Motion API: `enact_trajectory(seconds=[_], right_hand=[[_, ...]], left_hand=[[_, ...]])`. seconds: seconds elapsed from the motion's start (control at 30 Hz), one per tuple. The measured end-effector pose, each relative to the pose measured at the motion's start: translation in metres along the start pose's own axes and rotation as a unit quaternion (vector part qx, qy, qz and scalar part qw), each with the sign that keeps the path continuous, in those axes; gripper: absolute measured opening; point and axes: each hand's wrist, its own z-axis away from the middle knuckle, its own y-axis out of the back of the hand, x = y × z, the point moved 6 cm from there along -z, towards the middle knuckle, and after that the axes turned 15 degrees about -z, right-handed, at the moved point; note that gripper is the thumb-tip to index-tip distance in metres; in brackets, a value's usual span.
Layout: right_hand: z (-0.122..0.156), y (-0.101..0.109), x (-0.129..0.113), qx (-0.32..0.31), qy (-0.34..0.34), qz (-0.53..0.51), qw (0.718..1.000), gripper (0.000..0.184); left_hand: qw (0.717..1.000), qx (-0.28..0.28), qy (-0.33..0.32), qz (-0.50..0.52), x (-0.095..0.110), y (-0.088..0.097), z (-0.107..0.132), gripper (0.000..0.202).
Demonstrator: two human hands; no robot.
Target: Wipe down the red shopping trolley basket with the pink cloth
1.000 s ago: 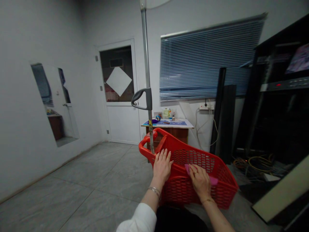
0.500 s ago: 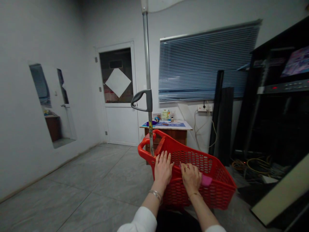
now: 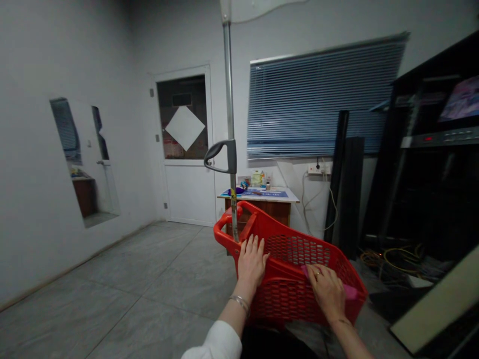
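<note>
A red plastic shopping basket (image 3: 288,299) with mesh walls stands tilted in front of me, its metal pull rod with a grey handle (image 3: 221,155) rising from the far end. My left hand (image 3: 252,260) lies flat on the basket's near rim, fingers stretched out. My right hand (image 3: 327,290) presses a pink cloth (image 3: 350,291) onto the rim further right, fingers curled over it.
A wooden table (image 3: 262,199) with small items stands behind the basket under a window with blue blinds (image 3: 318,99). A white door (image 3: 185,149) is at the back left. Black boards, cables (image 3: 396,257) and a dark shelf unit crowd the right. Grey tiled floor (image 3: 130,289) spreads left.
My right hand has slid with the pink cloth along the rim, first to the left, then back to the right. The left hand has stayed in place.
</note>
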Motion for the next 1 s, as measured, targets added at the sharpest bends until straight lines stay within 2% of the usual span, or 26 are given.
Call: enact_trajectory(seconds=[0.1, 0.27, 0.37, 0.43, 0.5, 0.7, 0.8, 0.9, 1.0], right_hand=[[-0.007, -0.003, -0.018, 0.017, -0.039, 0.007, 0.999, 0.036], [-0.029, -0.023, -0.090, 0.039, -0.042, -0.042, 0.997, 0.033], [-0.034, -0.027, -0.109, 0.051, -0.040, -0.046, 0.997, 0.031], [-0.032, -0.026, -0.107, 0.044, -0.024, -0.043, 0.998, 0.029], [-0.026, -0.022, -0.094, 0.036, -0.008, -0.036, 0.999, 0.028], [0.005, -0.005, -0.025, 0.025, 0.010, -0.011, 1.000, 0.031], [0.015, 0.001, -0.001, 0.026, 0.015, -0.015, 0.999, 0.035], [0.015, 0.003, -0.002, 0.047, -0.011, -0.004, 0.999, 0.034], [0.004, -0.004, -0.032, 0.069, -0.029, -0.006, 0.997, 0.030]], left_hand=[[1.000, 0.005, 0.010, 0.000, 0.005, 0.000, 0.001, 0.047], [1.000, 0.011, 0.011, -0.013, 0.005, 0.001, 0.002, 0.046], [1.000, 0.012, 0.003, -0.016, -0.001, 0.003, 0.003, 0.047], [1.000, 0.015, -0.002, -0.013, -0.005, 0.004, 0.004, 0.047], [1.000, 0.016, -0.005, -0.011, -0.010, 0.004, 0.004, 0.047], [1.000, 0.020, -0.009, -0.007, -0.014, 0.003, 0.006, 0.045], [1.000, 0.025, -0.005, 0.001, -0.012, 0.002, 0.006, 0.045], [1.000, 0.021, 0.006, 0.001, -0.010, 0.000, 0.005, 0.044], [1.000, 0.018, 0.009, -0.007, -0.009, 0.001, 0.005, 0.044]])
